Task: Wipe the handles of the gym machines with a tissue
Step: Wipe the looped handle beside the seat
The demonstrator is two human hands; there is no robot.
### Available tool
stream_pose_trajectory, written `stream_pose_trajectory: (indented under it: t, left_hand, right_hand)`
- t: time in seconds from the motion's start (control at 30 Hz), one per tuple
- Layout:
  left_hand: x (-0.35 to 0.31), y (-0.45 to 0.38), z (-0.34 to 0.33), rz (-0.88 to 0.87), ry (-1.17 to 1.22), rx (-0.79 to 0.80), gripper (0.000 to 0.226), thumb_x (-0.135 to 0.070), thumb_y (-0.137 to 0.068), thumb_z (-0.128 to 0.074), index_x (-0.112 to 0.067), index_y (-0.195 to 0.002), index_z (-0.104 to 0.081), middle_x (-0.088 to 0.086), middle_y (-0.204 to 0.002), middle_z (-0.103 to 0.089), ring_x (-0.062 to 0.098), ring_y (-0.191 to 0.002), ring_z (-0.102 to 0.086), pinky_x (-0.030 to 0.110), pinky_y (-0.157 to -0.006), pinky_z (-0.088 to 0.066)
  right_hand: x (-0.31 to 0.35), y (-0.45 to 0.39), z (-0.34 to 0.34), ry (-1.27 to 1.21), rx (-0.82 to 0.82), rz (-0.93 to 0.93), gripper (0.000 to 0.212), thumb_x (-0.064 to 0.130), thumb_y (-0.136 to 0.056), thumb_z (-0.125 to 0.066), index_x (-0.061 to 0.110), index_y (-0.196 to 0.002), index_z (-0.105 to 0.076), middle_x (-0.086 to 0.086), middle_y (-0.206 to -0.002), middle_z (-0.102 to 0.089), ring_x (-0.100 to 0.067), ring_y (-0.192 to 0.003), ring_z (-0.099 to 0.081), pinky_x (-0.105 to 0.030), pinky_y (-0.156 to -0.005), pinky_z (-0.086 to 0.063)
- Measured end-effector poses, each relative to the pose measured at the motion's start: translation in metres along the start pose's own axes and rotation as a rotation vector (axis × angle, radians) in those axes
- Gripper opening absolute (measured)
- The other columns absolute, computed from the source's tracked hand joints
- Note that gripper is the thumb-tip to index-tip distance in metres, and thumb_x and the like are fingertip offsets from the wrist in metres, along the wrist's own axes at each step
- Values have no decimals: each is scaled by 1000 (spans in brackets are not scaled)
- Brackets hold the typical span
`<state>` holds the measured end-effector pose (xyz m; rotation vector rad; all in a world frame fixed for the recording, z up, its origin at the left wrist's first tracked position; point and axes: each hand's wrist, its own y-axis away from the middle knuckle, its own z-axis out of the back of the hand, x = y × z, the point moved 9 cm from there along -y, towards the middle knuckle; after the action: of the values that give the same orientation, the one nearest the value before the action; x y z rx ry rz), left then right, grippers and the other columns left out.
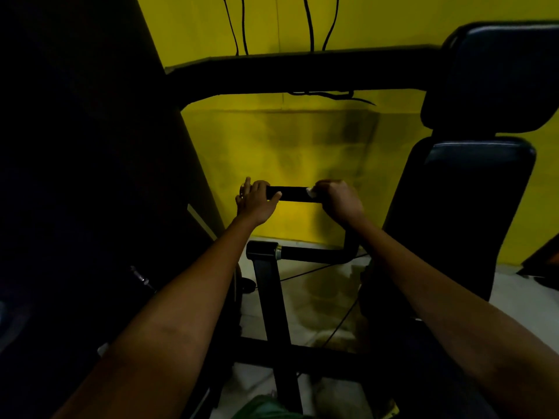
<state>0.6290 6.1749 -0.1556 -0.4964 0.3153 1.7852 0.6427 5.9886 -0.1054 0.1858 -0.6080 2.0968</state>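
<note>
The handle [292, 194], a short black horizontal bar, sits just below frame centre against the yellow wall [272, 152]. Both your hands are on it.

Your right hand [340, 198] grips the handle's 3 o'clock end, fingers curled over the top of the bar. A scrap of white tissue [311, 192] shows at the 9 o'clock edge of that fist, pressed between your fingers and the bar; most of the tissue is hidden inside the grip.

Your left hand [256, 198] holds the 9 o'clock end. The thumb lies along the near side of the bar, pointing toward 3 o'clock, and the fingers wrap over the far side. One finger stands up off the bar at 12 o'clock. A ring shows on a finger at the 9 o'clock edge of the hand.

Between the two hands, a bare stretch of handle is exposed.

Outward: at 6 o'clock from the handle, a black bent tube [314, 254] joins a black post [273, 300] of the machine frame. At 3 o'clock stand two dark padded cushions [472, 189]. A black crossbeam [302, 72] runs overhead at 12 o'clock, with black cables [239, 28] hanging on the wall above it. Pale floor [520, 300] at 4 o'clock.
</note>
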Motion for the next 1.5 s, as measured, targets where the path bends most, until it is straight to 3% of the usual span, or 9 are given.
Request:
stream_pose_trajectory:
  t: [0.1,0.23,0.33,0.53,0.67,0.83,1.13,1.3,1.5]
  left_hand:
    - [-4,1,-2,-5,-13,-30,44,-41,-99,-40,-11,-131,-42,3,-153,-27,20,-147,1,52,-114,-6]
    - [-3,4,1,-31,19,-99,41,-38,-98,-44,-11,-128,-47,5,-145,-39,21,-144,-11,49,-110,-19]
    - [-3,7,2,-60,41,-139,41,-38,-98,-46,-11,-128,-48,6,-143,-40,21,-144,-13,47,-107,-24]
    - [-1,8,0,-97,51,-208,41,-39,-97,-46,-11,-127,-48,4,-142,-40,21,-144,-13,48,-104,-27]
    - [1,8,-2,-132,39,-199,42,-41,-98,-44,-13,-129,-46,3,-144,-38,20,-144,-11,48,-104,-26]
    - [1,6,-5,-137,20,-160,44,-41,-99,-41,-12,-132,-42,3,-146,-34,20,-146,-6,49,-105,-24]
    - [1,7,-6,-129,27,-102,46,-39,-99,-42,-11,-136,-39,4,-149,-30,20,-146,-4,50,-104,-27]
    - [-1,5,-7,-92,8,-26,48,-36,-100,-40,-12,-141,-33,2,-153,-23,19,-146,1,52,-107,-22]
    - [0,3,-5,-78,31,39,47,-34,-101,-40,-12,-142,-32,2,-154,-22,18,-146,2,50,-107,-26]
  right_hand:
    - [5,-12,-4,65,5,-63,26,20,-98,-47,3,-94,-67,-16,-89,-65,-32,-83,-61,-36,-61,-44]
    - [15,-4,-4,44,-94,21,14,-1,-86,-58,2,-89,-71,-17,-79,-64,-33,-84,-57,-34,-59,-38]
    - [-3,3,4,37,-144,87,11,2,-81,-65,9,-77,-72,-13,-67,-65,-30,-73,-54,-30,-59,-32]
    - [9,-19,-13,27,-32,-11,22,11,-94,-50,-2,-85,-66,-19,-81,-65,-30,-91,-52,-35,-59,-36]
    - [28,-9,-17,28,-12,207,22,-9,-83,-54,1,-96,-70,-11,-97,-70,-32,-91,-55,-34,-55,-42]
    - [0,-7,-8,16,-33,199,21,-12,-78,-57,1,-88,-71,-16,-92,-70,-36,-82,-56,-45,-58,-50]
    - [8,2,-6,42,-27,274,29,-17,-76,-55,1,-90,-72,-16,-95,-70,-35,-81,-56,-41,-54,-50]
    - [15,-13,-14,160,8,105,22,-2,-90,-49,-1,-103,-67,-17,-102,-64,-32,-102,-48,-38,-64,-41]
    - [14,8,-10,80,26,275,27,-11,-84,-52,1,-101,-70,-17,-101,-67,-37,-91,-54,-36,-56,-42]
